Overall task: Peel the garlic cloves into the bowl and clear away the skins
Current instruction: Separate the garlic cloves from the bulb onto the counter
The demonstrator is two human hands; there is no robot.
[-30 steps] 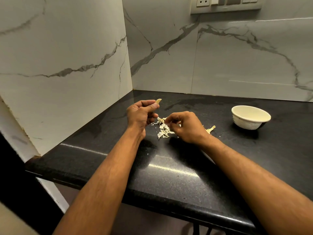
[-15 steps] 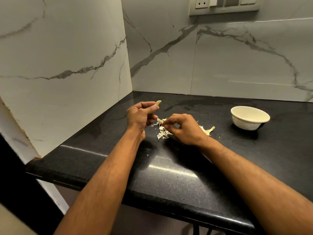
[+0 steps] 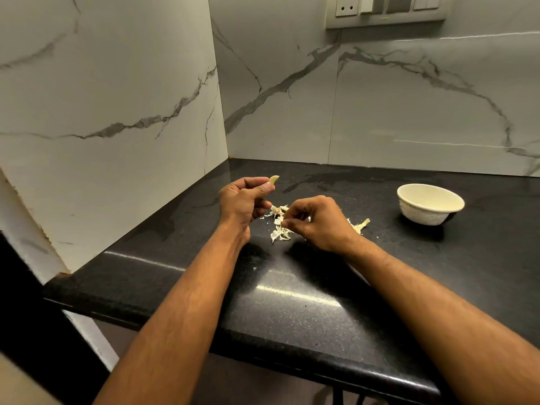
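Pinching a pale yellow, peeled-looking garlic clove (image 3: 273,179) between thumb and curled fingers, the left hand (image 3: 244,204) holds it just above the black worktop (image 3: 292,302), toward the back left corner where the two marble walls meet; only the clove's pointed tip shows past the thumb. Just beside it the right hand (image 3: 317,222) has its fingertips bunched down into a small heap of garlic skins (image 3: 280,228), papery white flakes scattered on the worktop between the two hands; the fingers seem to pinch some of them, though exactly what is held is hidden. A dry yellowish stalk piece (image 3: 361,224) lies on the worktop past the right wrist. Further toward the right edge stands a cream bowl (image 3: 430,203), well apart from both hands, upright; its inside looks plain cream, with nothing distinct visible. The right hand covers part of the skin heap. A switch plate (image 3: 385,10) sits high on the back wall.
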